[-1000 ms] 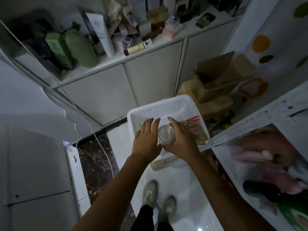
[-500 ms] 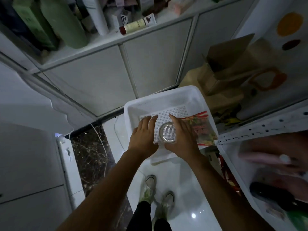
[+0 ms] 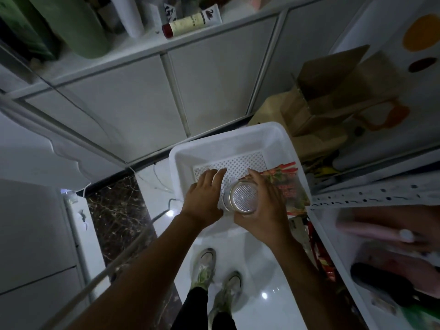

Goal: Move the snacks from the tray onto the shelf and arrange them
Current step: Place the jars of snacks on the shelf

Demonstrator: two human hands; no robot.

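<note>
Risen higher since a second ago, the jar (image 3: 242,197) stands upright over the tray's (image 3: 238,134) near edge, my right hand (image 3: 266,210) wrapped round it, left hand (image 3: 204,198) open alongside, shelf (image 3: 371,198) right of the tray.

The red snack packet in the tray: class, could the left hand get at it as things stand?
Probably not directly. The packet lies rightmost in the tray, and the right hand, gripping a silver-lidded jar, sits between it and the left hand, which would have to cross them.
</note>
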